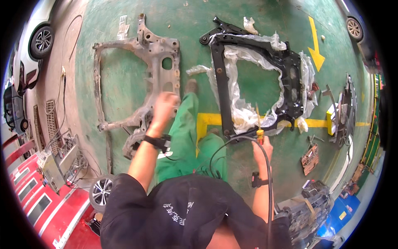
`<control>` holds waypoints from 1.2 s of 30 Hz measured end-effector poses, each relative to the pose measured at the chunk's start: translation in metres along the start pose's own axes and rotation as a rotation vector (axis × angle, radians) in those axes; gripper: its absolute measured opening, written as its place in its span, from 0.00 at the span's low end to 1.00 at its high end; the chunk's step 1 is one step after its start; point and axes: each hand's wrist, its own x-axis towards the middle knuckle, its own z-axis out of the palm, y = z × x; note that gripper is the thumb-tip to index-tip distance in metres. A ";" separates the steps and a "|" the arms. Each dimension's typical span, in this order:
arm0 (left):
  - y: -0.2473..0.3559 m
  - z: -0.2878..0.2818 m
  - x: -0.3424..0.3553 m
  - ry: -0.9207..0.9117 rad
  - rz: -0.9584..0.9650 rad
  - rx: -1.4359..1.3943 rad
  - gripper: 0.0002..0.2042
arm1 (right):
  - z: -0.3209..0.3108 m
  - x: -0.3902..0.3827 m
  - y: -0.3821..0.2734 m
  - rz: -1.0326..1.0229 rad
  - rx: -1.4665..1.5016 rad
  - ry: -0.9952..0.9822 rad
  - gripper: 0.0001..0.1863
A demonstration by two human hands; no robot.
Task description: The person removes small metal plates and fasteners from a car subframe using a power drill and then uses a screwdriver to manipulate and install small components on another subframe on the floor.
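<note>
My right hand (262, 150) is closed round the yellow and red handle of a screwdriver (260, 135), whose thin shaft points away from me. Beyond it lies a black car subframe (221, 76) on the floor, with crumpled clear plastic wrap (242, 110) along its bars. Over the right side of a worn, rusty grey subframe (159, 50) is my left hand (167, 101). That hand is blurred and its fingers are hard to make out. Whether it touches the metal I cannot tell.
Yellow lines (205, 120) cross the green floor near my feet. A dark tool case (309, 159) and an engine-like assembly (309, 207) lie at the right. On the left are a loose wheel (100, 193), a welder-like machine (54, 166) with cables, and parked cars (31, 45).
</note>
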 end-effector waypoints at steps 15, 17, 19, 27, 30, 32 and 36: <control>-0.259 -0.216 -0.354 0.736 -0.868 -0.181 0.04 | -0.054 -0.279 0.331 0.736 0.129 0.169 0.12; -0.293 -0.206 -0.366 0.775 -0.905 -0.130 0.05 | -0.047 -0.290 0.316 0.743 0.111 0.159 0.12; -0.318 -0.206 -0.376 0.812 -0.882 -0.075 0.08 | -0.041 -0.297 0.300 0.728 0.113 0.150 0.11; -0.283 -0.229 -0.362 0.739 -0.750 -0.147 0.11 | -0.040 -0.295 0.247 0.623 0.189 0.250 0.10; -0.290 -0.238 -0.363 0.719 -0.735 -0.126 0.11 | -0.038 -0.284 0.250 0.544 0.350 0.312 0.09; -0.308 -0.249 -0.371 0.736 -0.711 -0.129 0.11 | -0.031 -0.277 0.212 0.559 0.395 0.354 0.09; -0.304 -0.243 -0.372 0.679 -0.694 -0.281 0.11 | -0.035 -0.295 0.202 0.464 0.345 0.378 0.10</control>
